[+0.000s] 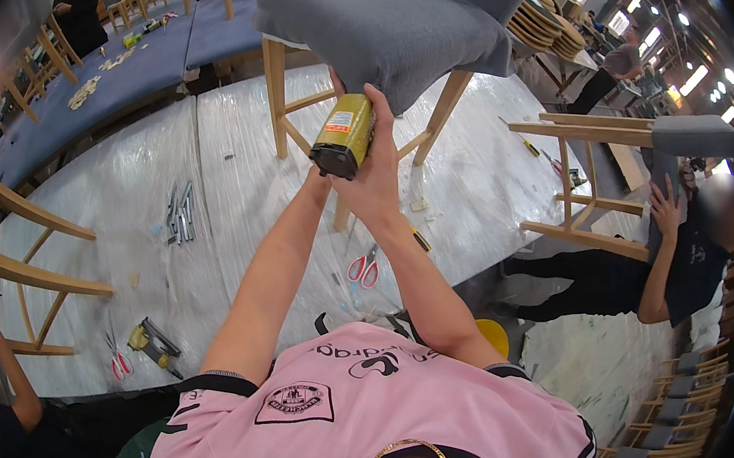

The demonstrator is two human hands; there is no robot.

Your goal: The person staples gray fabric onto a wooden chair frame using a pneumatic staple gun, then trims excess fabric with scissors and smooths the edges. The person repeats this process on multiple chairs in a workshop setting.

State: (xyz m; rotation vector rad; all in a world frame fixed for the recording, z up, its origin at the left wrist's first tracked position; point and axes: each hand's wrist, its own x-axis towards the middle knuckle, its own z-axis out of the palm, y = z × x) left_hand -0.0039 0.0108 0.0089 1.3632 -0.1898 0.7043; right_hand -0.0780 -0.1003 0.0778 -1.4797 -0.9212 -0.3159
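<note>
A staple gun (351,128) with a yellow-green body and black end cap is gripped in my right hand (376,161). Its front points away, up against the near edge of a grey fabric seat on a wooden-legged chair (381,26). My left hand (322,178) sits just behind and below the staple gun, close to the seat edge; the tool hides most of its fingers. Loose grey fabric hangs down at the seat's front right corner. The chair stands on a table (252,241) covered in clear plastic film.
Red-handled scissors (364,270), metal strips (179,215), a second staple gun (156,345) and another pair of scissors (118,358) lie on the table. At right a co-worker (670,260) handles a tipped chair (591,143). Another person's arm (6,356) reaches toward a chair (45,272) at left.
</note>
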